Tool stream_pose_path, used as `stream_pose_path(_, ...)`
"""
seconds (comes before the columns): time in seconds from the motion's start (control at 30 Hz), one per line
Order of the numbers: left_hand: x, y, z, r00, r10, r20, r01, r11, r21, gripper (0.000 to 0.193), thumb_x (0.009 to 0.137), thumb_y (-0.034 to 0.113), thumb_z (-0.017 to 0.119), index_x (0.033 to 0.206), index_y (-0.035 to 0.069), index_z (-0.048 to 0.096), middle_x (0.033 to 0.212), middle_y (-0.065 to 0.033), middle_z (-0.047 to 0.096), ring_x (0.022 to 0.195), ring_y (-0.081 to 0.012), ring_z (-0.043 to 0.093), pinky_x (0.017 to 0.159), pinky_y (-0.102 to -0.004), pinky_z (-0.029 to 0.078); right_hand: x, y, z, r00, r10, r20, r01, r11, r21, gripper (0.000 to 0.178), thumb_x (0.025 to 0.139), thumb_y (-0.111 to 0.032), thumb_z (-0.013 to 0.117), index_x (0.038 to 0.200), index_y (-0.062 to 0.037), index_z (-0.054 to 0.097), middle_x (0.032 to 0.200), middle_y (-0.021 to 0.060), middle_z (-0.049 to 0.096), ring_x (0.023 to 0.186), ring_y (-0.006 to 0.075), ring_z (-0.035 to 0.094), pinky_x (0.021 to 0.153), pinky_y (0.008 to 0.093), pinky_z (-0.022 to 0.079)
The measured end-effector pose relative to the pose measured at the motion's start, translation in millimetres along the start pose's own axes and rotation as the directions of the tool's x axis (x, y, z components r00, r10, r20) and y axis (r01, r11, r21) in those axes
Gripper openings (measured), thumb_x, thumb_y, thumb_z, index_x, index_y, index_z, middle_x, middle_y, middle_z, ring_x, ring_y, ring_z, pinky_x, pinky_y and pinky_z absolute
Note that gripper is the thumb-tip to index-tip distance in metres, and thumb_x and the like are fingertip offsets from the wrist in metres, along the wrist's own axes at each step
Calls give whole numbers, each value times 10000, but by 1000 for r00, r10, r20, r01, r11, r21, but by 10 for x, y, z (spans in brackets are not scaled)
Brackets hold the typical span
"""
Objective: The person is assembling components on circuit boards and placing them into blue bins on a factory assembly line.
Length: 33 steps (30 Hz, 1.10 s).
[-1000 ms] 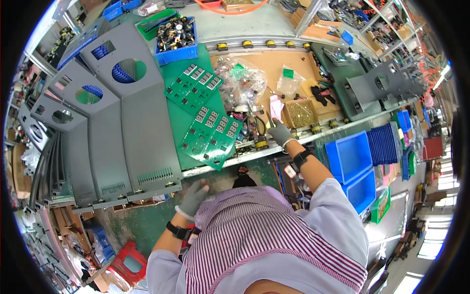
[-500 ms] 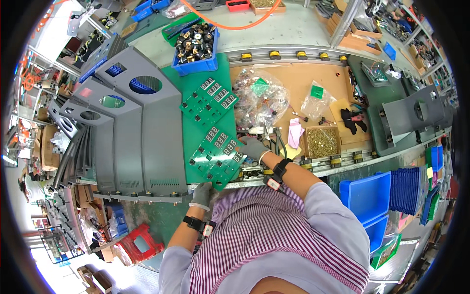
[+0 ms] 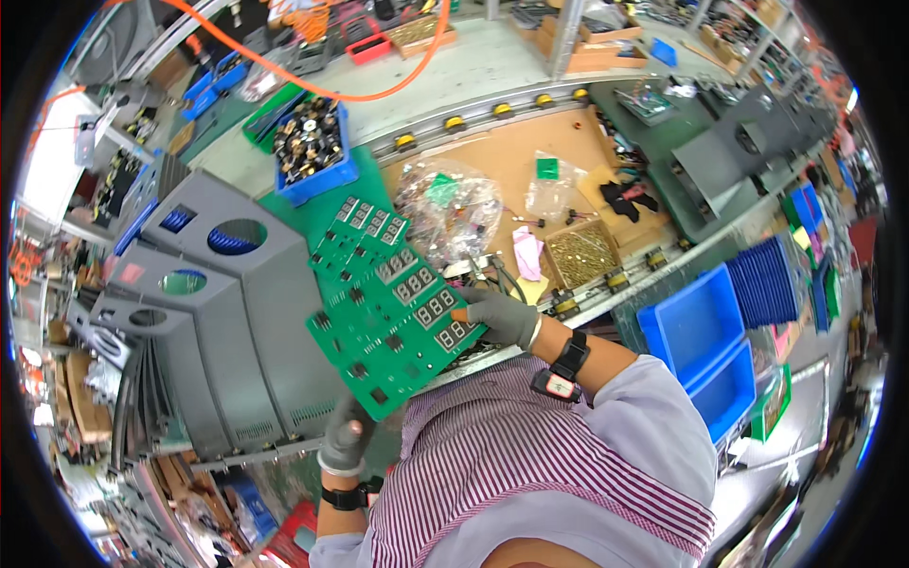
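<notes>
Since the left hand, at the lower left of the frame, sits just by the bottom corner of a green circuit board, its fingers partly hidden, I cannot tell whether it touches or supports that corner. Near the centre, the right hand grasps the board's right edge, a fingertip beside the digit displays. If that is the only hold, a slip could tip the board toward the striped apron; pressing too hard could strain the displays. Left of centre, the grey panels stand close enough that a leftward swing might scrape them. Farther up, a second board lies just beyond; contact could scratch its parts.
</notes>
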<state>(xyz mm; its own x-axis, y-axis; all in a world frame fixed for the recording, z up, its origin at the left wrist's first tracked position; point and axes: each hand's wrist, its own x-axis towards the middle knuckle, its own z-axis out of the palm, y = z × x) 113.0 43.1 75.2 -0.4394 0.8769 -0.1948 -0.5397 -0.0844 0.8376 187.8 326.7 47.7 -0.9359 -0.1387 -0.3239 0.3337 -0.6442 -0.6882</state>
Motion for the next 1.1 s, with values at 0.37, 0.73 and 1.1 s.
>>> stream_pose_path(0.37,1059,-20,961,971,216,101,-210,975,-70,424,816,247,563,1163,30,455,1073,-77,541,947,-176,537,793,-339,451,-635,259,781,566,-705,-428,620,705,-343,570,818,-131,580,1306,-58,296,1171,57,474,1049,132,452,881,294,411)
stream_pose_path(0.73,1015,-681,1086,744,-209,634,-54,928,370,208,817,29,521,1020,-10,550,1044,-122,572,915,-205,569,770,-335,467,-2344,957,467,391,-514,-764,-62,813,-578,811,666,-366,716,1275,-15,313,1185,173,489,1111,249,480,900,321,405)
stream_pose_path(1.1,974,-1286,2372,621,-491,611,181,848,498,458,725,245,663,1085,9,507,1021,-62,550,905,-152,533,767,-286,446,-3449,1195,317,223,-350,-910,-194,899,-393,760,655,-201,695,1276,-38,290,1069,211,545,982,332,561,814,382,468)
